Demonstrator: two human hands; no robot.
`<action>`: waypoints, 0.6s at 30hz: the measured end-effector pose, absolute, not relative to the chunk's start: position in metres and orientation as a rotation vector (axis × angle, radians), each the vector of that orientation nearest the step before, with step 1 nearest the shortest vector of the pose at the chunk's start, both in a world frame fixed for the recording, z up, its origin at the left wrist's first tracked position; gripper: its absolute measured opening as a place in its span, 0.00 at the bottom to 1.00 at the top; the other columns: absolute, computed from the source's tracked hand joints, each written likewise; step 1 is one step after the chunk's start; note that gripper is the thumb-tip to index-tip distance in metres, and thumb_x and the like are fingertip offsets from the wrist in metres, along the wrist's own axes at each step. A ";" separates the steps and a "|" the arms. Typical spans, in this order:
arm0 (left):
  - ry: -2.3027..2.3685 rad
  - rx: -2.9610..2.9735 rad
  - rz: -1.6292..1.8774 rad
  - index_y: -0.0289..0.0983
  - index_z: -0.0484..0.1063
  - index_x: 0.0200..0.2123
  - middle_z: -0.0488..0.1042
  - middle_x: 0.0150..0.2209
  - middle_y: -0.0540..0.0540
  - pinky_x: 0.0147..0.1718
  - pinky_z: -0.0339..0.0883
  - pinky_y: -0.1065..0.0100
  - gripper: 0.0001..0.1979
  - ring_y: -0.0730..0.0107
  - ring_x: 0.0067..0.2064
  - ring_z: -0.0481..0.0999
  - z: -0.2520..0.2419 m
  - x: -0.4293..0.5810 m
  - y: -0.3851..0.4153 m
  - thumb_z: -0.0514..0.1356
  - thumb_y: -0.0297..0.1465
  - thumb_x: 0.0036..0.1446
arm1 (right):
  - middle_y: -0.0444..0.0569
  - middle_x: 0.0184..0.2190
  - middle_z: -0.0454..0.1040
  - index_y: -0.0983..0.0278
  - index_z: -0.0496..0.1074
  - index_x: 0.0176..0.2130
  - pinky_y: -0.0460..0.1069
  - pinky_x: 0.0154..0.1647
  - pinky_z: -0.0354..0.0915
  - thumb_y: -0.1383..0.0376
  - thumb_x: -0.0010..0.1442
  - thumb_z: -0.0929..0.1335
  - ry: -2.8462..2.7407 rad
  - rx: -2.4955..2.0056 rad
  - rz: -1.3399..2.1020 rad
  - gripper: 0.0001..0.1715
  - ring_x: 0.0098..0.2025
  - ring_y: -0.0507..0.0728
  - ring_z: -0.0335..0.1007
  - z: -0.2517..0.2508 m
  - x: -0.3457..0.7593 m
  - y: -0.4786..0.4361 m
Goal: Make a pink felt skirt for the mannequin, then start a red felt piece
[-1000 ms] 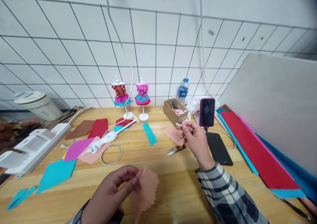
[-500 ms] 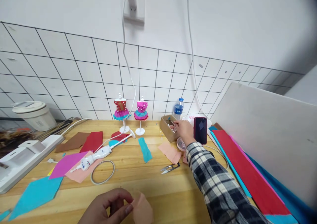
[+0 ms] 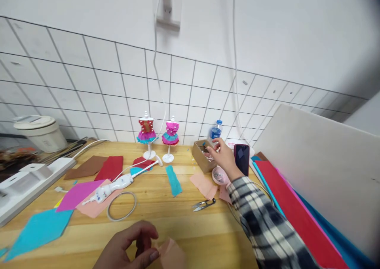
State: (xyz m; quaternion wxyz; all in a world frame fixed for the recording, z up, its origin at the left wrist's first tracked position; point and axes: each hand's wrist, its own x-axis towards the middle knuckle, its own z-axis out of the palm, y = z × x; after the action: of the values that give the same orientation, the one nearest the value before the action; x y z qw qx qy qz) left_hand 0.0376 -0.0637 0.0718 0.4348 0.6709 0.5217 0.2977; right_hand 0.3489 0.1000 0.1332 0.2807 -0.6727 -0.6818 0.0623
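Your right hand (image 3: 224,156) has risen slightly: half a second ago its fingertips were down at the open cardboard box (image 3: 199,158), and now they hang just above the box's right side. That suggests the reach into the box is over or pausing, though nothing plainly comes up with the fingers. The right grip is loosely curled, with thumb and forefinger a little apart; whether it pinches something tiny, you cannot tell from here.

Your left hand (image 3: 130,247) is at the near edge of the worktop (image 3: 208,233), left of the middle. Its grip is closed at the thumb, which pins one corner of a peach piece (image 3: 173,255) against the curled fingers. The piece hangs to the right of the thumb, over the worktop's near edge: thin, pale, softly creased near the top, blurred, and cut off below by the frame.

The box stands towards the worktop's far edge, right of centre. A round pink dish (image 3: 219,176) sits just in front of it, below your right wrist. Nearer you lie a flat peach scrap (image 3: 204,186) and thread snips (image 3: 204,205), blades pointing left
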 end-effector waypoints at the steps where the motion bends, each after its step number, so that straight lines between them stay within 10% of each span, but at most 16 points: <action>1: 1.287 1.635 0.806 0.38 0.70 0.31 0.71 0.23 0.51 0.29 0.65 0.71 0.19 0.70 0.28 0.70 0.072 0.038 -0.065 0.65 0.48 0.47 | 0.51 0.42 0.77 0.62 0.71 0.52 0.50 0.40 0.66 0.58 0.66 0.62 -1.894 -1.705 0.267 0.19 0.41 0.56 0.73 0.132 0.336 0.087; 8: 0.959 1.299 0.978 0.37 0.60 0.33 0.64 0.23 0.55 0.26 0.55 0.73 0.31 0.77 0.25 0.60 0.073 0.048 -0.069 0.70 0.52 0.38 | 0.48 0.54 0.72 0.51 0.74 0.52 0.55 0.59 0.61 0.63 0.62 0.70 -1.968 -0.501 1.381 0.18 0.57 0.57 0.66 0.093 0.248 -0.017; 18: 0.863 1.236 0.957 0.36 0.65 0.38 0.62 0.29 0.53 0.28 0.54 0.71 0.28 0.75 0.30 0.59 0.069 0.044 -0.070 0.71 0.48 0.42 | 0.45 0.48 0.75 0.53 0.81 0.36 0.53 0.54 0.64 0.64 0.52 0.77 -1.633 -0.517 1.640 0.09 0.50 0.57 0.71 0.074 0.222 -0.030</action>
State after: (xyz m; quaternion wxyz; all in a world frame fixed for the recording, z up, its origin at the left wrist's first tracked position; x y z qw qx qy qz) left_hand 0.0439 -0.0698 0.0687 0.6273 0.5391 0.3764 0.4173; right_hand 0.2216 -0.0304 0.0744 0.3757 -0.2022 -0.6382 0.6408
